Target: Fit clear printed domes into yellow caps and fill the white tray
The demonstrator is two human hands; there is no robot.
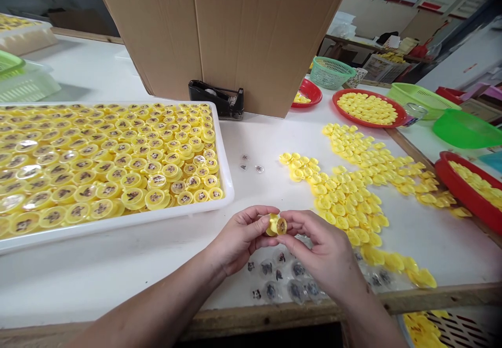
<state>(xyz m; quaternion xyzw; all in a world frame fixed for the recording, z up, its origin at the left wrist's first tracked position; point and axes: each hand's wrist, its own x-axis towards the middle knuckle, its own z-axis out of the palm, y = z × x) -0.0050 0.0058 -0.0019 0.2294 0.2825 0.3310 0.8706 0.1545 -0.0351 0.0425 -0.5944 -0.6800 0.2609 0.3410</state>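
Observation:
Over the front of the white table, both hands meet at a small yellow plastic piece [272,225] with round ends, one face showing a dark printed picture. My left hand [243,237] pinches it from the left side. The fingers and thumb of my right hand [322,243] close on its right end, at the round printed face. Below the hands lie clear round discs [271,289] with dark animal-like prints, partly covered by my right hand. Loose yellow plastic pieces [349,201] spread to the right. On the left, a white tray [225,178] holds rows of yellow pieces with printed faces.
A black tape dispenser [216,100] stands before a large cardboard box [235,34]. Small clear discs [259,169] lie beyond the hands. Red plates [400,118] of yellow pieces, a green basket [331,72] and a green bowl [466,128] stand at right.

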